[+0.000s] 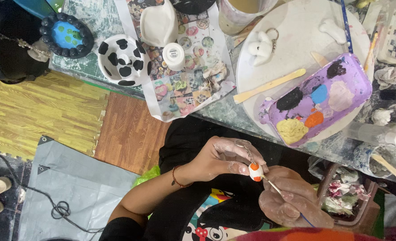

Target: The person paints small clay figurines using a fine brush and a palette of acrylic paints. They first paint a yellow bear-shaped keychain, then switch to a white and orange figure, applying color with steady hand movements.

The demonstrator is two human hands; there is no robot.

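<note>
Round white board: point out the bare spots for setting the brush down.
The round white board is bare between the white keychain figure and the blue brush, above the wooden stick. The purple palette crowds its lower right.

The hands work below the counter edge, over the lap, with open air around them. Straight ahead the purple paint tray overhangs the round white board, so a reach forward meets it first. A wooden stick lies across the board's bare middle (the only clear patch there). To the right, a jar of rags and a cup crowd close. Leftward, the floor mats lie open.
</note>
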